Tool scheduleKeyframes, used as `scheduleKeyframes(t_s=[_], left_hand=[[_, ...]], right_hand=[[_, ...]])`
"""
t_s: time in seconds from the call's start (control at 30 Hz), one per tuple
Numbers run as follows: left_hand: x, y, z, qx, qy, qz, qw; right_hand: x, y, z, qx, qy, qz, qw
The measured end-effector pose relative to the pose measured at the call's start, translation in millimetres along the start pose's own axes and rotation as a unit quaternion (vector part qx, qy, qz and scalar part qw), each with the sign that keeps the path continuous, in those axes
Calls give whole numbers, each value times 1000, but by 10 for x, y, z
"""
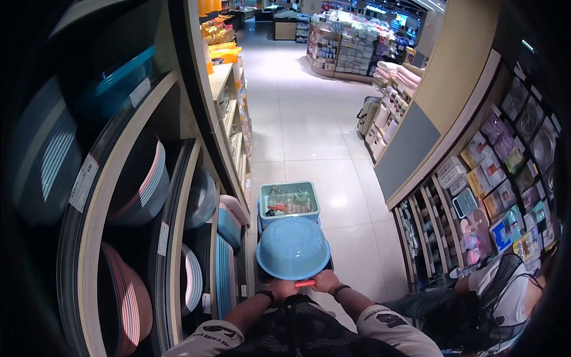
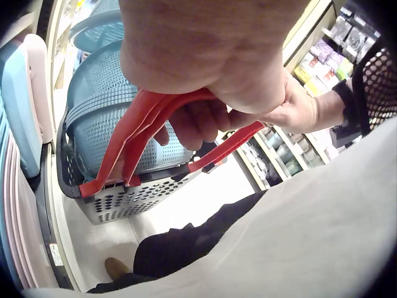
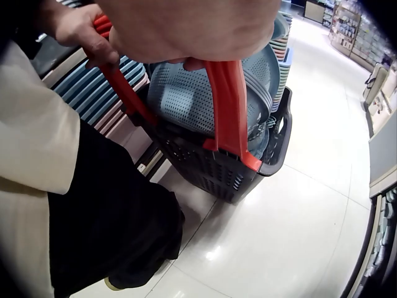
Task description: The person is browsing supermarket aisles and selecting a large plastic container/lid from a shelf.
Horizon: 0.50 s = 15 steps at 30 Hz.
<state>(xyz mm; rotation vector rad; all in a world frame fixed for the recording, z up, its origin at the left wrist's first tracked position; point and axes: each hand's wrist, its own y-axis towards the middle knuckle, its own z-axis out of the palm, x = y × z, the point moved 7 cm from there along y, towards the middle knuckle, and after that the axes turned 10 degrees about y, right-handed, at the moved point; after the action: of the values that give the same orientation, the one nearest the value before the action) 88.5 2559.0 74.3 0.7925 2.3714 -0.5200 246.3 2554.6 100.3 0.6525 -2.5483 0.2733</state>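
Both of my hands hold the red handles [image 1: 305, 284] of a dark shopping basket [image 3: 214, 171] with perforated walls. My left hand [image 1: 282, 289] grips at the left, its fingers curled under the red plastic in the left wrist view. Close beside it, my right hand [image 1: 325, 281] grips the other end. A light blue basin [image 1: 294, 247] lies upside down on top of the load. Below, perforated blue colanders [image 2: 102, 112] fill the basket, tilted and nested. Just ahead is a pale green bin [image 1: 262, 205] holding clear-wrapped items.
Shelves with stacked basins [image 1: 146, 184] line the left, close to the basket. At right a person [image 1: 499, 291] is beside racks of small packaged goods [image 1: 493, 190]. A pale tiled aisle [image 1: 297, 119] runs ahead, with a grey suitcase [image 1: 369, 116] along its right side.
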Motion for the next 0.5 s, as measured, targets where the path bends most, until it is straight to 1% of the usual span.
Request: scheduleKeyframes(t_s=[0.07, 0.17, 0.2, 0.27, 0.37, 0.5], left_hand=[[37, 15, 9, -27, 16, 10, 999], [-99, -28, -134, -39, 25, 28, 999], [-121, -38, -164, -39, 25, 28, 999], [-134, -49, -183, -9, 33, 3, 999], [-198, -72, -270, -5, 38, -14, 999], [-286, -79, -362, -8, 36, -15, 999]], right_hand=[[23, 39, -33, 0, -7, -5, 1000], [32, 23, -38, -5, 4, -6, 1000], [29, 25, -28, -4, -2, -7, 1000], [27, 34, -5, -4, -6, -8, 1000], [-28, 39, 50, -8, -19, -8, 1000], [-30, 27, 9, 0, -11, -1, 1000]])
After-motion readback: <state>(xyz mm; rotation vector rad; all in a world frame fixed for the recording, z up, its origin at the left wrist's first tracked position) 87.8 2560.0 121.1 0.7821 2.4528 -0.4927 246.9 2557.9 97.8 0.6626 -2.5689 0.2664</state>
